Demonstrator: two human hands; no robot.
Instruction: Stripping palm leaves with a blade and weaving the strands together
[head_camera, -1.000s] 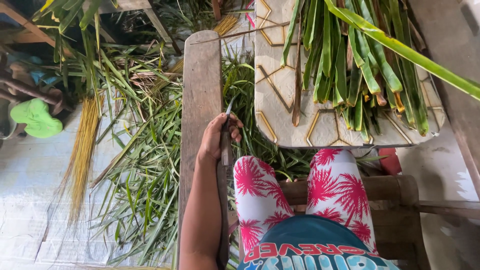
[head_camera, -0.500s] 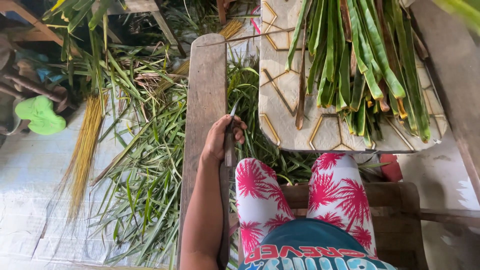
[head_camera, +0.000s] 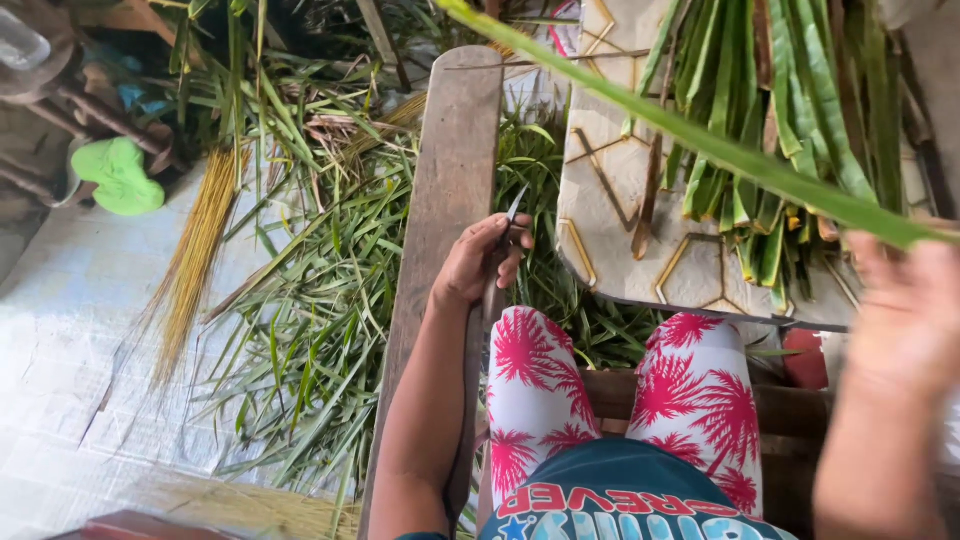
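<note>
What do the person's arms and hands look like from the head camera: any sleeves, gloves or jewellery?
Both arms are bare to the frame's edge: no sleeves or gloves. The left hand shows no ring or watch. The right hand is blurred, so small items there can't be ruled out.

left grip closed, right grip raised

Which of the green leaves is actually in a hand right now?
The long green leaf that slants across the top, its end at the blurred right hand. The other leaves lie bundled on the patterned table or strewn on the floor. The left hand grips a knife.
</note>
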